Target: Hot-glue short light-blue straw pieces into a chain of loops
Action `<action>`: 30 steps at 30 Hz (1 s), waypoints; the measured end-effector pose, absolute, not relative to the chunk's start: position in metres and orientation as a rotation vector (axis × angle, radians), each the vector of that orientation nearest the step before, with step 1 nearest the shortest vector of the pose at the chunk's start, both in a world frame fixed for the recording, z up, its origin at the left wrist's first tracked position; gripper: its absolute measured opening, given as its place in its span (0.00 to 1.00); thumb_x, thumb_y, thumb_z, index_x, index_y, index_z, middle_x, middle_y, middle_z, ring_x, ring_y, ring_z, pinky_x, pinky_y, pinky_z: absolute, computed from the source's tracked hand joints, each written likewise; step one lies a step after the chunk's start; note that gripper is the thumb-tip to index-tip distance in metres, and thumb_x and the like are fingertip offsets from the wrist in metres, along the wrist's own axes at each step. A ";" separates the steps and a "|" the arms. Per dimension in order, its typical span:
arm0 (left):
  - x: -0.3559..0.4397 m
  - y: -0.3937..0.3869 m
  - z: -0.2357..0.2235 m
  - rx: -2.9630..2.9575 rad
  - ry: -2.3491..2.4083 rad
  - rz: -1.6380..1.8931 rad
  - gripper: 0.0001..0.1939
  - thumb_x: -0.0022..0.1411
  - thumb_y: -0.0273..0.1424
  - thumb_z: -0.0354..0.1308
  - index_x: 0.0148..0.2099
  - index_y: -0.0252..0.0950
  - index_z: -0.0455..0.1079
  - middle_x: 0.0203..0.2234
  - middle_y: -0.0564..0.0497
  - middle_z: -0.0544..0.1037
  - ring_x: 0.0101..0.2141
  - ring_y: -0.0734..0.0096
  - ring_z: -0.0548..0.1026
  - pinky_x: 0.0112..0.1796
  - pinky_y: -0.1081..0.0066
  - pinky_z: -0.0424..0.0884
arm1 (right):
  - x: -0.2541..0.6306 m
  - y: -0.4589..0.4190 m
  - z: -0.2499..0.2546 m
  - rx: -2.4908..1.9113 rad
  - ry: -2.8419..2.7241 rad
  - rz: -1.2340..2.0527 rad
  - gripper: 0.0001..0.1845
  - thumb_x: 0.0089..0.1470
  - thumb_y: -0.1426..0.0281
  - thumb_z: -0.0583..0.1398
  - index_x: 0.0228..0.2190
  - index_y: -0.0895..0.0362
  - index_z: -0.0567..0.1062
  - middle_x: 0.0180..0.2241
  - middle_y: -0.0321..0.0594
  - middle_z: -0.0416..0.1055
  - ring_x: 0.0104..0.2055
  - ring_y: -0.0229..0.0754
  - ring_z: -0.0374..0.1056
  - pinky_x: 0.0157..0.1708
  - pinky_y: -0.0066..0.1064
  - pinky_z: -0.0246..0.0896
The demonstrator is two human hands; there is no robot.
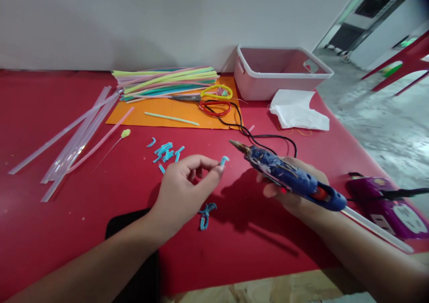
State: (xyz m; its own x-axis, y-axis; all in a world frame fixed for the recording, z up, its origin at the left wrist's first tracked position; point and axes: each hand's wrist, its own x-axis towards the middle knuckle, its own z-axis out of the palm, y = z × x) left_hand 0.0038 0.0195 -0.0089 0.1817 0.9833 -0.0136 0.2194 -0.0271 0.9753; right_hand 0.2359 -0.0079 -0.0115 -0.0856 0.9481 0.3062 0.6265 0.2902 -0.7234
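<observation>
My left hand (186, 184) pinches a small curved blue straw piece (224, 160) between thumb and fingertip, held just above the red table (50, 231). My right hand (295, 191) grips a blue hot glue gun (288, 173) whose nozzle points left toward that piece, a short gap away. A clear glue stick pokes out of the gun's back. Below my left hand lies a glued cluster of blue straw pieces (206, 214). Several more cut blue pieces (166, 153) are scattered farther back.
Coloured straws (167, 82) and scissors (214, 98) lie on an orange sheet (140, 115). Clear glue sticks (77, 137) lie at left. A white bin (278, 70) and crumpled tissue (296, 111) sit at the back right. A purple power strip (389, 207) is at right, a black phone (140, 258) near me.
</observation>
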 end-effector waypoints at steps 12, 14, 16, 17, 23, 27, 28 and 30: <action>0.002 0.020 -0.005 1.176 1.148 1.070 0.07 0.57 0.34 0.69 0.36 0.37 0.80 0.25 0.55 0.77 0.25 0.79 0.69 0.26 0.79 0.65 | 0.242 -0.006 -0.006 -1.285 -1.988 0.598 0.05 0.51 0.73 0.62 0.32 0.52 0.75 0.25 0.35 0.77 0.23 0.39 0.72 0.22 0.27 0.65; 0.002 0.020 -0.006 1.190 1.147 1.064 0.07 0.57 0.34 0.69 0.36 0.36 0.80 0.24 0.55 0.75 0.25 0.78 0.68 0.26 0.78 0.65 | 0.241 -0.005 -0.005 -1.258 -1.960 0.644 0.03 0.51 0.72 0.62 0.31 0.52 0.74 0.24 0.35 0.76 0.22 0.39 0.71 0.21 0.28 0.64; 0.002 0.021 -0.007 1.205 1.141 1.051 0.08 0.57 0.35 0.68 0.36 0.36 0.80 0.24 0.54 0.75 0.25 0.77 0.68 0.26 0.77 0.65 | 0.240 -0.004 -0.004 -1.257 -1.947 0.680 0.02 0.51 0.71 0.62 0.30 0.52 0.73 0.24 0.36 0.76 0.22 0.39 0.70 0.20 0.29 0.64; 0.002 0.022 -0.007 1.208 1.133 1.046 0.08 0.56 0.35 0.68 0.36 0.35 0.80 0.25 0.53 0.76 0.25 0.77 0.69 0.26 0.76 0.65 | 0.239 -0.004 -0.004 -1.263 -1.944 0.691 0.02 0.51 0.70 0.62 0.30 0.52 0.73 0.24 0.36 0.76 0.22 0.40 0.70 0.20 0.29 0.64; 0.004 0.022 -0.005 1.186 1.076 1.028 0.07 0.55 0.34 0.69 0.35 0.35 0.80 0.25 0.52 0.79 0.25 0.77 0.69 0.26 0.77 0.65 | 0.238 -0.003 -0.002 -1.235 -1.938 0.711 0.03 0.50 0.71 0.62 0.30 0.53 0.74 0.24 0.35 0.74 0.22 0.37 0.68 0.21 0.28 0.63; 0.005 0.022 -0.003 1.173 1.071 1.020 0.07 0.56 0.34 0.68 0.34 0.35 0.80 0.24 0.53 0.78 0.24 0.78 0.68 0.25 0.78 0.65 | 0.236 -0.002 0.000 -1.252 -1.921 0.751 0.03 0.49 0.72 0.61 0.30 0.54 0.72 0.21 0.33 0.71 0.19 0.35 0.64 0.19 0.27 0.58; 0.005 0.022 -0.003 1.170 1.066 1.017 0.07 0.56 0.34 0.68 0.34 0.35 0.80 0.24 0.54 0.78 0.24 0.78 0.68 0.25 0.78 0.65 | 0.236 -0.002 0.000 -1.258 -1.918 0.755 0.03 0.49 0.72 0.61 0.30 0.54 0.72 0.21 0.33 0.71 0.19 0.35 0.64 0.18 0.27 0.58; 0.005 0.022 -0.002 1.168 1.055 1.017 0.06 0.56 0.33 0.68 0.34 0.35 0.80 0.25 0.53 0.79 0.25 0.78 0.70 0.26 0.78 0.66 | 0.236 -0.002 0.001 -1.258 -1.914 0.752 0.03 0.49 0.71 0.61 0.30 0.54 0.72 0.21 0.33 0.71 0.19 0.35 0.64 0.19 0.27 0.59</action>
